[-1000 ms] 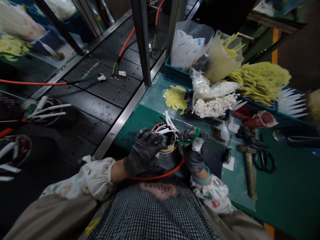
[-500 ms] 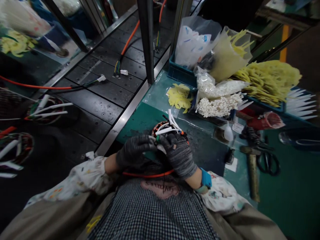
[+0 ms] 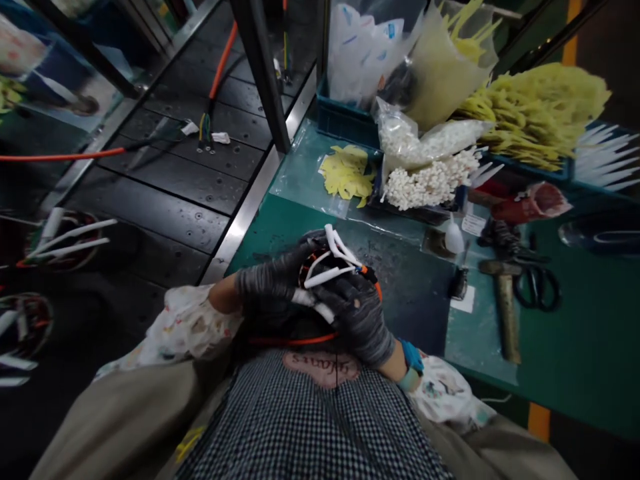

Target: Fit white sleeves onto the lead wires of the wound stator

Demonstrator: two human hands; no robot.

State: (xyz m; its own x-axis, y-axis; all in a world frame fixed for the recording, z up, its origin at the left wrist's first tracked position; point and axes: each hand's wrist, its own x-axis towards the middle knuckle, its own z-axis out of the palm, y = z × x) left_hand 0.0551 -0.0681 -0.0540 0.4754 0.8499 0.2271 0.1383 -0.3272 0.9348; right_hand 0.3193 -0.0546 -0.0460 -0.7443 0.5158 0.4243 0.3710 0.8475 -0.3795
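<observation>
Wound coil (image 3: 307,265) is near the tabletop's (image 3: 575,333) left edge. My left hand (image 3: 273,273) and right hand (image 3: 357,319) flank it, probably to steady it; contact's partly hidden, can't tell if either grip pinches. White sleeves (image 3: 325,277) stick out.

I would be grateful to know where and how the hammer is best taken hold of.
I would take the hammer by the lower half of its handle, probably coming from the near side: the free end points this way, the head lies farther off, and scissors sit close on the right.
</observation>
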